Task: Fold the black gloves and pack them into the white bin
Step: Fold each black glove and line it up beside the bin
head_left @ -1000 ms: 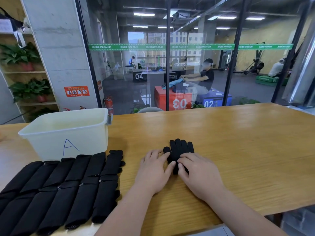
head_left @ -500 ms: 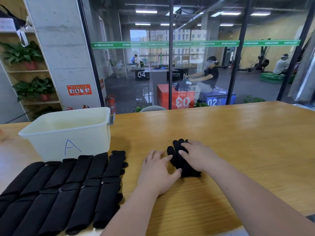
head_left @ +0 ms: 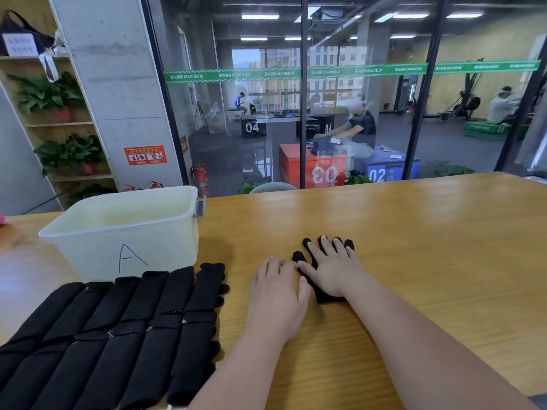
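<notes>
— What's changing over there? The white bin (head_left: 124, 232) is sitting at the left, looking empty from here, with the row of gloves (head_left: 112, 329) lying just in front of it.

— The left hand (head_left: 276, 287) is staying put, fingers loosely together, flat on the table (head_left: 414, 261) and touching the glove's (head_left: 327, 295) edge. The right hand (head_left: 333, 269) is sliding forward from the cuff onto the glove's fingers, spread wide, pressing down and gripping nothing.

— So it's flattening the glove before the fold?

— I'd guess so; nothing's getting packed yet.
</notes>
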